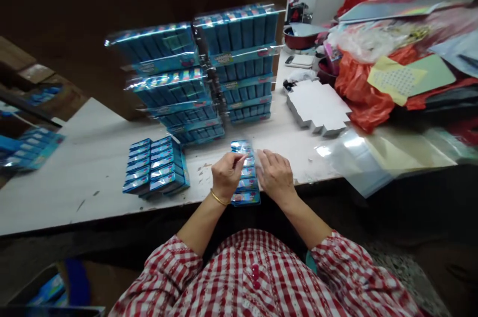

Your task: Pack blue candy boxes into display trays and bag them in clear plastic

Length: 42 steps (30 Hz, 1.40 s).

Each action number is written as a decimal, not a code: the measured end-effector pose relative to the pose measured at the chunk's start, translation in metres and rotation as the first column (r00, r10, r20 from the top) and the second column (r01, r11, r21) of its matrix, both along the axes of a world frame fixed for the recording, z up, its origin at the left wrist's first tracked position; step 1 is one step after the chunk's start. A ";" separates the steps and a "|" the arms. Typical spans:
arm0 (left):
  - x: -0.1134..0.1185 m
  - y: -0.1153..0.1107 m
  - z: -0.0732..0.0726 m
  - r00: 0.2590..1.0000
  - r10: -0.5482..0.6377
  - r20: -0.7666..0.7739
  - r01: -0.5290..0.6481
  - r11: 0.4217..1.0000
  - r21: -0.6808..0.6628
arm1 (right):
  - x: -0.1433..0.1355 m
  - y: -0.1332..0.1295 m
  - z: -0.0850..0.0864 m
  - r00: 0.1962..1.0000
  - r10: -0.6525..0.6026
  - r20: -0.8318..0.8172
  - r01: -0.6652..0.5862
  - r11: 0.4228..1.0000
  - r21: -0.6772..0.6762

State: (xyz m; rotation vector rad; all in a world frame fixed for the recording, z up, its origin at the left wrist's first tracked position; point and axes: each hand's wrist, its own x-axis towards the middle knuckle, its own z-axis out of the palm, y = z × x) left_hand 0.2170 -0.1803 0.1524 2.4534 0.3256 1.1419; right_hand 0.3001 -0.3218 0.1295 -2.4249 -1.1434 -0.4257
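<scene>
A row of small blue boxes lies at the table's front edge, between my hands. My left hand, with a gold bangle at the wrist, is closed above the row's left side, thumb and finger pinching a bit of clear film. On the right side, my right hand has its fingers bent together on clear film over the boxes. The film's full outline is hard to see. Left of my hands stand two columns of similar blue boxes.
Tall stacks of film-wrapped blue packs stand behind the row. White flat cartons are piled to the right, near clear plastic sheets and red plastic bags. A phone lies farther back. An open box of blue packs is at lower left.
</scene>
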 end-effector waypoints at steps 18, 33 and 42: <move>0.004 0.040 -0.014 0.983 0.070 -0.167 -0.127 0.925 -0.359 | 0.061 0.013 -0.021 0.948 -0.276 -0.157 0.278 0.961 -0.007; 0.064 0.074 0.029 0.952 -0.034 0.305 0.307 0.171 -0.936 | 0.086 0.072 0.036 0.673 0.361 -0.645 0.542 0.353 0.763; 0.107 0.103 -0.060 0.975 0.126 0.180 0.182 -0.006 -0.983 | 0.117 0.114 -0.039 0.207 0.492 -0.845 0.757 0.466 0.457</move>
